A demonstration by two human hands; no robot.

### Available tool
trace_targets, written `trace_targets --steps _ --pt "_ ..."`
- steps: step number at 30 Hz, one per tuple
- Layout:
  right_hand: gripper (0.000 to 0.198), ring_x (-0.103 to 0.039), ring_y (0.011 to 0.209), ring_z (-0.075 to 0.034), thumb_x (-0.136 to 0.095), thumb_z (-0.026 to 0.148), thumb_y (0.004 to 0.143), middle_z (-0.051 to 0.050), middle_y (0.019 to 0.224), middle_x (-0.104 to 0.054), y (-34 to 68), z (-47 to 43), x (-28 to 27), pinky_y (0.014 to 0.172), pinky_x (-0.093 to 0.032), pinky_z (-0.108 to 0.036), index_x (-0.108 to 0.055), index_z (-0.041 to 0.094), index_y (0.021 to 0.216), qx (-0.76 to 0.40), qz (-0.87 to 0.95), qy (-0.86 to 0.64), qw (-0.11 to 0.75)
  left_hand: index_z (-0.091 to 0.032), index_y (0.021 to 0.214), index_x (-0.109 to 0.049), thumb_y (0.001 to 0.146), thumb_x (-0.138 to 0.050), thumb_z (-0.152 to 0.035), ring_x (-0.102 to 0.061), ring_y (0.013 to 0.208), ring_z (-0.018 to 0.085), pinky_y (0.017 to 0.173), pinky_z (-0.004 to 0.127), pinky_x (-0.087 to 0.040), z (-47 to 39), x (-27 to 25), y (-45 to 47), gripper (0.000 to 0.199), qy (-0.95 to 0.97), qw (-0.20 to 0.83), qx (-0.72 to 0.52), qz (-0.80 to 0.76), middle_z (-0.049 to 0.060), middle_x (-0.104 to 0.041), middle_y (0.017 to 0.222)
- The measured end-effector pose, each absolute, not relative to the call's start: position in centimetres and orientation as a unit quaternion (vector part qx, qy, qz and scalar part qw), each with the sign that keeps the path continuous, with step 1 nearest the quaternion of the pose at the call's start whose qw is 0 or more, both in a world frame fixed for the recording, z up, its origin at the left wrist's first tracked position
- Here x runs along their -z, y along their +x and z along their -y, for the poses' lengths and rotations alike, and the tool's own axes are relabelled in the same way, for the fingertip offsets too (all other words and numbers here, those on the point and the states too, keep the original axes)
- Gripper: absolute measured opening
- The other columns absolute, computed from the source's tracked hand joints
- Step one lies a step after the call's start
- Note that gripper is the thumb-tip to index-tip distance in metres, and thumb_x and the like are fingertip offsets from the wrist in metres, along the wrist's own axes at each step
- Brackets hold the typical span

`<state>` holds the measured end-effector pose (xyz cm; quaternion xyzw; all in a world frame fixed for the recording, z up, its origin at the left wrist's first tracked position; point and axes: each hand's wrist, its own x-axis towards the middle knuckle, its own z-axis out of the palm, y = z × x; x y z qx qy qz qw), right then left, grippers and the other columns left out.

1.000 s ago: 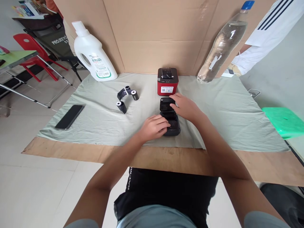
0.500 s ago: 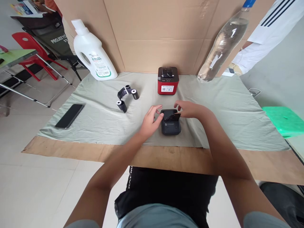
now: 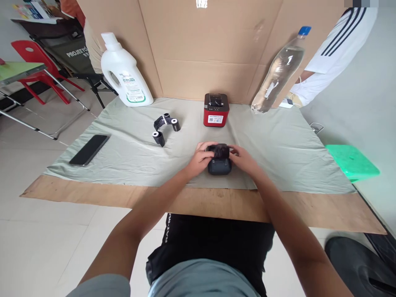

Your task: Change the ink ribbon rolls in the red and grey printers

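A small black printer (image 3: 219, 167) lies on the cloth in front of me, its top open. A dark, glossy piece (image 3: 222, 151) stands up at the opening; blur leaves unclear whether it is the lid or black film. My left hand (image 3: 200, 159) grips the printer's left side, thumb near the dark piece and fingers behind. On the right side, my right hand (image 3: 243, 159) closes its fingers at the printer's upper edge. A red and black printer (image 3: 216, 110) stands behind it. Left of it lie several black rolls (image 3: 159, 139), with a loose dark strip (image 3: 160, 121) among them.
A black phone (image 3: 89, 150) lies at the left of the cloth (image 3: 130, 165). A white detergent bottle (image 3: 125, 72) and a water bottle (image 3: 278, 74) lean against the cardboard (image 3: 204, 45). One person (image 3: 342, 53) is behind at the right. A green stool (image 3: 352, 162) stands beside the table.
Both hands have closed in on the black printer from its two sides. The dark piece now stands more upright. The camera view has shifted slightly.
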<state>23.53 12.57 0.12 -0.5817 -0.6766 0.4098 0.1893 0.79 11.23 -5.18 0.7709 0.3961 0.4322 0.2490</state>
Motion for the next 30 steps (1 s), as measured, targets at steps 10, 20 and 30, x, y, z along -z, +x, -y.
trace_targets --steps 10,20,30 --pt "0.069 -0.071 0.107 -0.032 -0.064 0.059 0.09 -0.02 0.125 -0.072 20.4 -11.2 -2.8 0.081 -0.055 -0.037 -0.055 0.013 0.142 -0.328 0.697 -0.632 0.088 -0.027 0.079 -0.076 0.086 -0.05 -0.007 -0.063 0.089 0.019 0.089 0.041 -0.043 -10.0 4.9 0.3 0.034 0.887 0.049 -0.379 -0.258 0.002 -0.074 0.084" --pt "0.112 -0.062 0.125 -0.047 -0.072 0.063 0.079 -0.029 0.147 -0.051 16.0 -10.3 -3.3 0.101 -0.051 -0.055 -0.022 0.015 0.167 -0.181 0.708 -0.682 0.013 -0.023 0.067 -0.062 0.088 -0.039 -0.007 -0.05 0.058 0.017 0.058 0.031 -0.04 -10.2 4.1 -0.9 0.034 0.824 -0.005 -0.5 -0.267 0.002 -0.061 0.06" --pt "0.092 -0.056 0.124 -0.048 -0.069 0.054 0.086 -0.035 0.146 -0.044 24.4 -23.2 -4.4 0.096 -0.044 -0.055 -0.035 0.011 0.16 -0.096 0.619 -0.759 0.179 -0.021 0.071 -0.069 0.077 -0.046 -0.003 -0.062 0.067 0.016 0.062 0.027 -0.043 -12.6 5.8 -1.1 0.03 0.842 0.066 -0.412 -0.342 0.001 -0.069 0.069"
